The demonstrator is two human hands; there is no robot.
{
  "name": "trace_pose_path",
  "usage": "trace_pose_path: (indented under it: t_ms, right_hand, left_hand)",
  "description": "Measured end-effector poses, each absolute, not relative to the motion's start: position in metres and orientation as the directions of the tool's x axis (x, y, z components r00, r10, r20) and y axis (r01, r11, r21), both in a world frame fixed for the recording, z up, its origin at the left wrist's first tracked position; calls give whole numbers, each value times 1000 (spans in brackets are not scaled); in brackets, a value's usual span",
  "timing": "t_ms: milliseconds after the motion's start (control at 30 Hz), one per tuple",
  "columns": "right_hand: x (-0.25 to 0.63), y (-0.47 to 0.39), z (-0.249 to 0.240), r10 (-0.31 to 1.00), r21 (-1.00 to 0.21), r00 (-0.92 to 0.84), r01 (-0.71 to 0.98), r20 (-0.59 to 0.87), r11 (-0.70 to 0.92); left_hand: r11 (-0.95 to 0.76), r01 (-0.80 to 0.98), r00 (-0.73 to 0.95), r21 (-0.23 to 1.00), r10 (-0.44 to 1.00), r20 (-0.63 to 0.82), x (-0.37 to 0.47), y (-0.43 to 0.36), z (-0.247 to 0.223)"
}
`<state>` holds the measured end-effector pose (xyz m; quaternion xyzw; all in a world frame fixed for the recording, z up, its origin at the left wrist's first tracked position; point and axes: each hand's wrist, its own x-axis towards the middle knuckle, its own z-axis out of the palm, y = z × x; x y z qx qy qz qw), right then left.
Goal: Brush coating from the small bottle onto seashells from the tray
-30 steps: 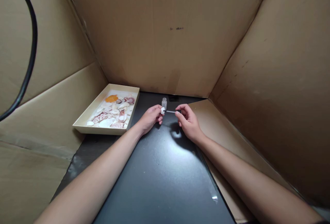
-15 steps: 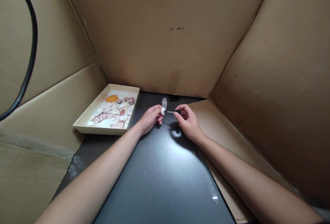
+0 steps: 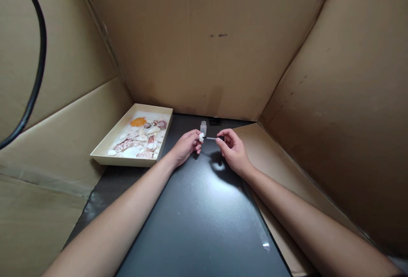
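Observation:
Between the fingertips of my left hand (image 3: 188, 146) is a small white shell (image 3: 201, 137). My right hand (image 3: 233, 149) pinches the black cap of a thin brush (image 3: 210, 138), whose dark tip points left and meets the shell. Just behind the shell, a small clear glass bottle (image 3: 203, 127) stands upright without a cap on the dark table (image 3: 197, 217). Both hands are above the table, a short gap apart.
A cream tray (image 3: 124, 161) of many shells, one of them orange, sits at the left. Cardboard walls (image 3: 223, 64) rise at the back and sides. Flat cardboard (image 3: 274, 158) lies on the right. A black cable (image 3: 42, 47) hangs at the far left.
The brush and my right hand have shifted very slightly to the right. The shell in my left hand has turned a little; the bottle and tray stay in place.

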<state>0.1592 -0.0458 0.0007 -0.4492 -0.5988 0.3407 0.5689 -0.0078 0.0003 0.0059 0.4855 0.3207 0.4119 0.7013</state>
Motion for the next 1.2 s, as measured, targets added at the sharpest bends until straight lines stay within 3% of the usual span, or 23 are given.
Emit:
trace_pose_path:
  t_ms: [133, 1200]
  right_hand:
    - [159, -45, 1, 912, -909, 109, 187, 397, 373]
    - [160, -47, -1, 925, -904, 25, 222, 380, 366]
  left_hand:
    - [196, -269, 461, 943, 886, -53, -8, 0, 6]
    - [203, -277, 455, 939, 888, -57, -8, 1, 6]
